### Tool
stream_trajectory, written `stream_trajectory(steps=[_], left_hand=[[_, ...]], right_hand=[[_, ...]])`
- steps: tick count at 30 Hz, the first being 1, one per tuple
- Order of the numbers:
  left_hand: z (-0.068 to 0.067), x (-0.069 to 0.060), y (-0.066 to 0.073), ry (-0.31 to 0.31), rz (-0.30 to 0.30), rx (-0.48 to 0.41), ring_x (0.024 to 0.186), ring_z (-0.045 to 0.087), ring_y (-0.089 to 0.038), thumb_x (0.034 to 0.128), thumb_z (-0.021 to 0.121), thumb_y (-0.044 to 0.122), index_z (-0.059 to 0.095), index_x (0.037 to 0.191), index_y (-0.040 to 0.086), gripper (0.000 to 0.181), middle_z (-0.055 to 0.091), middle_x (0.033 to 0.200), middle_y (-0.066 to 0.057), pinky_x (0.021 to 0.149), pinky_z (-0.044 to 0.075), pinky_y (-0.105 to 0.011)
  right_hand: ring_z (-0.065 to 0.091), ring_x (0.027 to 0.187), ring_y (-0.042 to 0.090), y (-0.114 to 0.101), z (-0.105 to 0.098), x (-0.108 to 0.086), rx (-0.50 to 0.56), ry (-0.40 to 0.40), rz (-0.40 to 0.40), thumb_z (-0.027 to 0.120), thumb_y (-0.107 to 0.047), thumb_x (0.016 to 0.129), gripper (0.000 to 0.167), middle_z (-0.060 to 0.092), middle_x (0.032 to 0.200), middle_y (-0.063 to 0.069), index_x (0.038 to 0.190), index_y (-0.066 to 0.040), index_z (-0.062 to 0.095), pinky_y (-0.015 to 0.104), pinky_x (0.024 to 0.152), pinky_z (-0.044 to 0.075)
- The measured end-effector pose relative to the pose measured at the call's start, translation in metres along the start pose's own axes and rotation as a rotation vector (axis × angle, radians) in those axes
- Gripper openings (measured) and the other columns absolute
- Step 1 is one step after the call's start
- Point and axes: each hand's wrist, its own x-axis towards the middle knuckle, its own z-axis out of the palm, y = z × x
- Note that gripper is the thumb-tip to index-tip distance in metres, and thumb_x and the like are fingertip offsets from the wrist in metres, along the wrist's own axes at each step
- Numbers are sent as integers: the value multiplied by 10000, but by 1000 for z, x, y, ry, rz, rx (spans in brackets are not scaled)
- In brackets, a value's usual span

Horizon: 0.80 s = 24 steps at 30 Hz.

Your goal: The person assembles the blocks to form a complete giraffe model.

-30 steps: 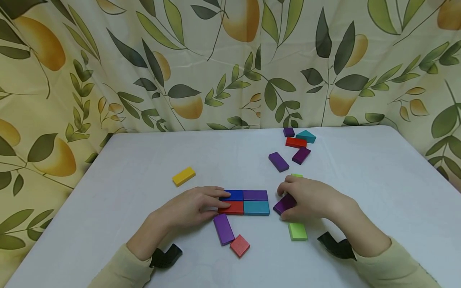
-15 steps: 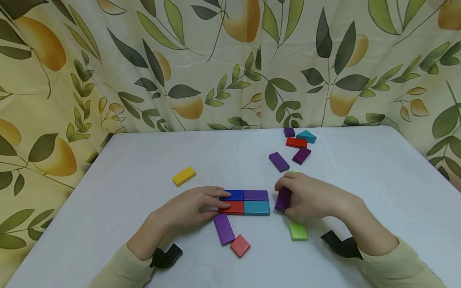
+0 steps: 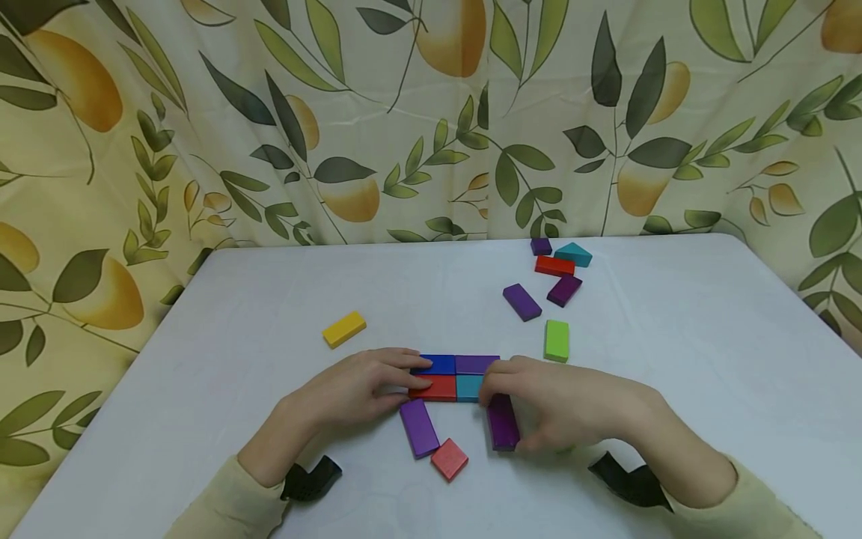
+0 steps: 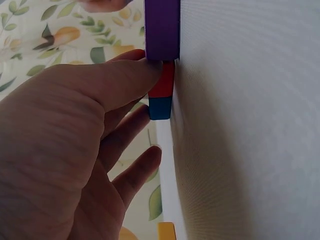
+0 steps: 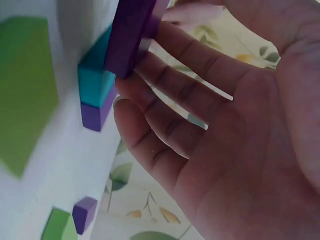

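In the head view a blue block [image 3: 441,364], a purple block [image 3: 475,364], a red block [image 3: 439,388] and a teal block [image 3: 468,388] lie together in two rows. My left hand [image 3: 360,383] rests its extended fingers on the blue and red ones; in the left wrist view the thumb lies by the red block's end [image 4: 161,86]. Between thumb and fingers my right hand [image 3: 575,400] pinches a dark purple block [image 3: 503,425] at the near side of the teal one. The right wrist view shows that dark purple block [image 5: 127,42] overlapping the teal; contact cannot be told.
A purple block [image 3: 419,428] and a coral square block [image 3: 449,460] lie nearest me. Far left is a yellow block [image 3: 344,329]; beyond the right hand, a green block [image 3: 557,340]. Several blocks, including a red one [image 3: 555,266], lie near the far edge.
My right hand has turned the dark purple block lengthwise and carried it left and nearer me, to the front of the teal block. The far green block is uncovered. My left hand stays put.
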Motion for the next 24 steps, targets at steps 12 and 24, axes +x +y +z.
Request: stream_trajectory(steps=[12, 24], left_hand=[[1, 0, -1, 2, 0, -17, 1407, 420, -166, 970, 678, 109, 692, 1332, 174, 368, 535, 1472, 42, 1110, 400, -377], [1, 0, -1, -13, -17, -6, 1412, 405, -151, 980, 659, 137, 689, 1337, 192, 363, 520, 1482, 62, 1116, 392, -396]], right_hand=[[516, 1084, 119, -3, 13, 8, -131, -20, -32, 866, -252, 767, 446, 548, 1170, -152, 1159, -286, 657, 336, 912, 533], [481, 1117, 143, 4, 11, 9, -128, 9, -33, 882, -363, 763, 438, 515, 1212, -89, 1153, -338, 685, 346, 906, 533]])
